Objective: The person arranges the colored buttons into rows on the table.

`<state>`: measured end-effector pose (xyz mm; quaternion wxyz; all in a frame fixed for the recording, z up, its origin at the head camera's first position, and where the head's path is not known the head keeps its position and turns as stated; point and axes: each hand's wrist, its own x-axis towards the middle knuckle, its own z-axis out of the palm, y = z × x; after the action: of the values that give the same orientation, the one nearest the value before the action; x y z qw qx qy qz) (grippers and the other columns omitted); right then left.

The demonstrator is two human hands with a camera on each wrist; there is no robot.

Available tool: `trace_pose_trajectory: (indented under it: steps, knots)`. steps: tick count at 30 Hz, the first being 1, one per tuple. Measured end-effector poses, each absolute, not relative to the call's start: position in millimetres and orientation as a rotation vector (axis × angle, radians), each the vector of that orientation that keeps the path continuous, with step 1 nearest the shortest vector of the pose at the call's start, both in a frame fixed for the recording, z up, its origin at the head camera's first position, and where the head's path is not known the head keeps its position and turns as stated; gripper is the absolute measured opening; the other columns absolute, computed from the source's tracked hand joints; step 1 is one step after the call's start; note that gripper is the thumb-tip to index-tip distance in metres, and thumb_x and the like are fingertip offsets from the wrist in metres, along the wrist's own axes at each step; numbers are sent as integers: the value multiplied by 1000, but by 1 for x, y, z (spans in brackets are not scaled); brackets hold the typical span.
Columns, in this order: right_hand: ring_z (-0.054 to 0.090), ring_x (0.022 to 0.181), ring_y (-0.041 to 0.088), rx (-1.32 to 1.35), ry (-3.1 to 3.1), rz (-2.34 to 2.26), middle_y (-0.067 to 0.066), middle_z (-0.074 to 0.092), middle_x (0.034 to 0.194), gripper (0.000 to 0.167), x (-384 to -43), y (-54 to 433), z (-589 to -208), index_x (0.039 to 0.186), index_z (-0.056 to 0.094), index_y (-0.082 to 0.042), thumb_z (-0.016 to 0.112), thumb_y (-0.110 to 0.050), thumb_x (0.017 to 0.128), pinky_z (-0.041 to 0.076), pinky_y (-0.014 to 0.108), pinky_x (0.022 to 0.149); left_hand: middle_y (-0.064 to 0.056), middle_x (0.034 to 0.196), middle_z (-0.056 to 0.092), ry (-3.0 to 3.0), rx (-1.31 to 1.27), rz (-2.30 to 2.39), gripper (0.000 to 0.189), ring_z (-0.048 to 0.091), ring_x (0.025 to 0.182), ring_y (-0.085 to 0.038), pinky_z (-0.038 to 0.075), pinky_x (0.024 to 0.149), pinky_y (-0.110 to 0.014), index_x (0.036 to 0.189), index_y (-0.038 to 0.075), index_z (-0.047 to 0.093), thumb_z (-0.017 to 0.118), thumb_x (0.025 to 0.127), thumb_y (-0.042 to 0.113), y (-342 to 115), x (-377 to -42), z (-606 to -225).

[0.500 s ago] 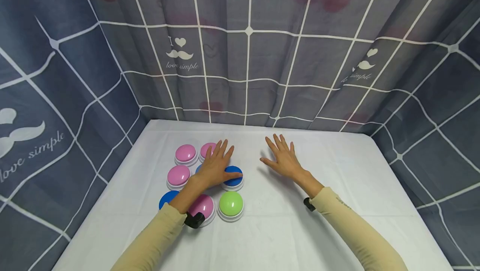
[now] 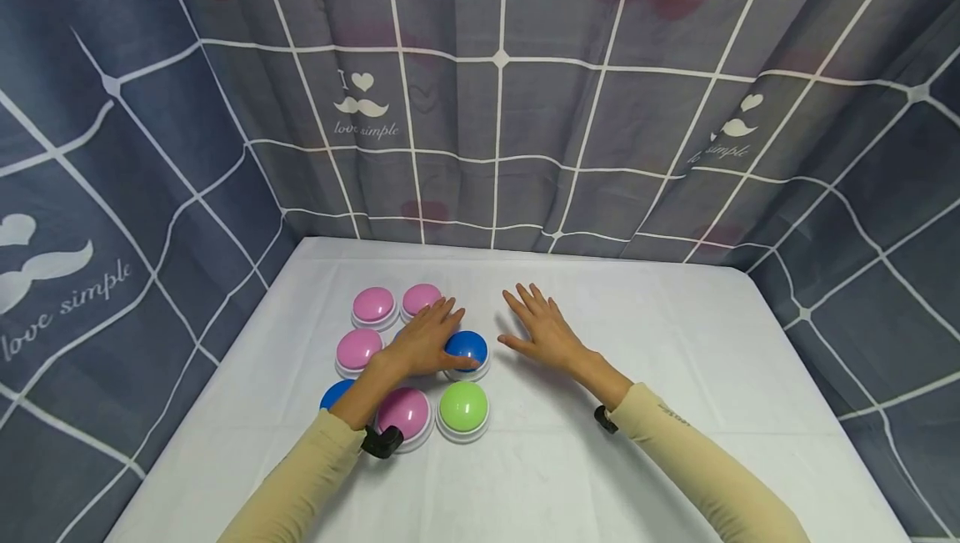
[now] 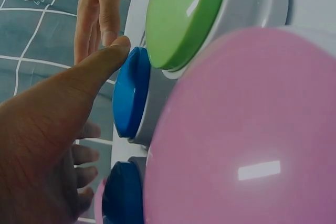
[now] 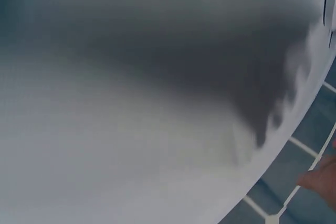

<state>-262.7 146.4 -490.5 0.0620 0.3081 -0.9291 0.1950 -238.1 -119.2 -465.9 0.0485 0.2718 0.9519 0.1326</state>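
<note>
Dome-shaped push buttons on white round bases stand in a group on the left of the white table. My left hand [image 2: 426, 344] is spread over the middle of the group, fingers relaxed, partly hiding a blue button beneath it. Its thumb [image 3: 105, 64] reaches over the edge of the right-hand blue button [image 2: 467, 349]; whether it touches cannot be made out. A green button [image 2: 462, 407] and a pink button [image 2: 403, 412] sit nearer the front. Off to the right of the group, my right hand [image 2: 546, 334] hovers above the table with spread fingers, holding nothing.
More pink buttons [image 2: 373, 304] stand at the back and left of the group, and another blue button [image 2: 337, 393] lies partly behind the left forearm. White cloth covers the table [image 2: 675, 343]. Dark checked curtains [image 2: 465, 109] enclose its back and sides.
My right hand has moved left, toward the buttons, and slightly nearer the front. The left hand has shifted slightly, its thumb now lower across the right-hand blue button. The buttons keep their places.
</note>
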Motion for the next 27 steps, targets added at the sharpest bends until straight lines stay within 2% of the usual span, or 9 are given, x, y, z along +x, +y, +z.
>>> trace_pose_trajectory:
  steps: [6,12,17,27]
  knots:
    - [17,147,42,1052,-2822,687,24,24,158,80,-255,137,-498,156,29,-10,65,-46,94,23,60,113,-19,152,39,2877,859,394,93,31,143,-34,24,117,-48,147,2,46,72,81,62,-120,-238,-465]
    - [14,149,30,1147,-2887,805,17,21,162,83,-248,132,-501,158,25,-12,66,-46,94,24,48,116,-14,146,48,2849,863,404,93,42,136,-32,36,110,-48,144,3,49,77,76,61,-120,-238,-465]
    - [21,148,29,1227,-2880,818,14,26,160,85,-245,128,-501,155,29,-7,71,-43,91,25,46,116,-13,140,54,2802,856,398,91,51,128,-30,44,103,-46,143,2,50,77,77,59,-119,-239,-464]
    - [41,138,29,1312,-2810,968,14,45,149,80,-243,117,-509,149,38,0,78,-32,87,34,44,112,-7,125,61,2715,859,519,78,57,113,-22,48,97,-39,138,4,55,82,77,46,-122,-240,-460]
